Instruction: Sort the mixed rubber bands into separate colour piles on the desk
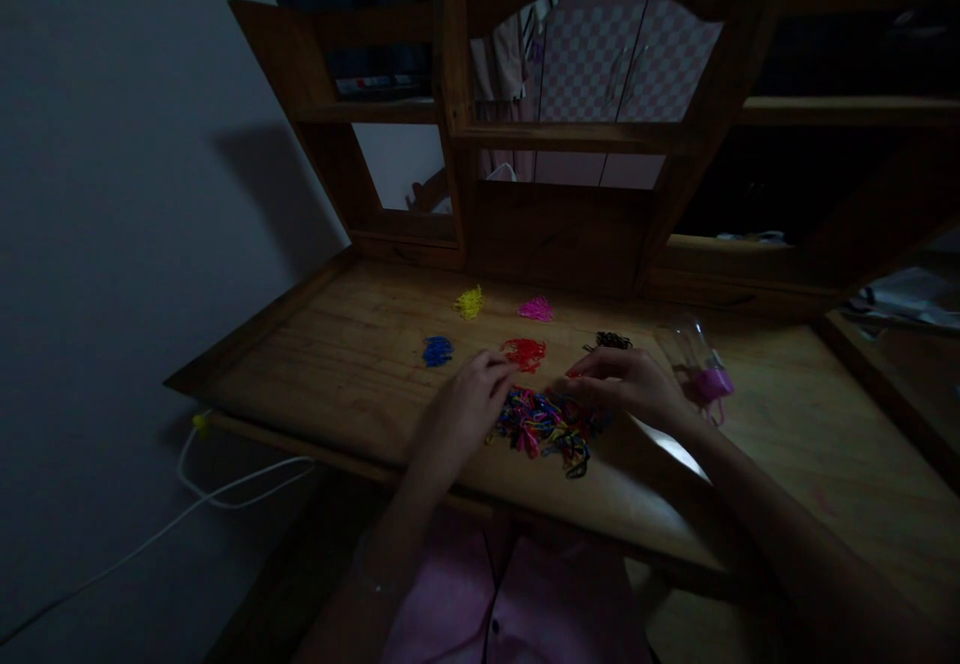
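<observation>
A mixed heap of small coloured loops, apparently rubber bands, lies near the table's front edge. My left hand is at the heap's left side, fingers bent and pressed together close to the red pile. Over the heap's right side, my right hand pinches thumb and fingers together. A speck of red shows at its fingertips, too small to name. Sorted piles lie farther back: blue, yellow, pink and black, the last just beyond my right hand.
A clear container with a purple cap lies on its side to the right. Wooden shelving rises along the back of the wooden table. At the left, a white cable hangs beside the table's edge.
</observation>
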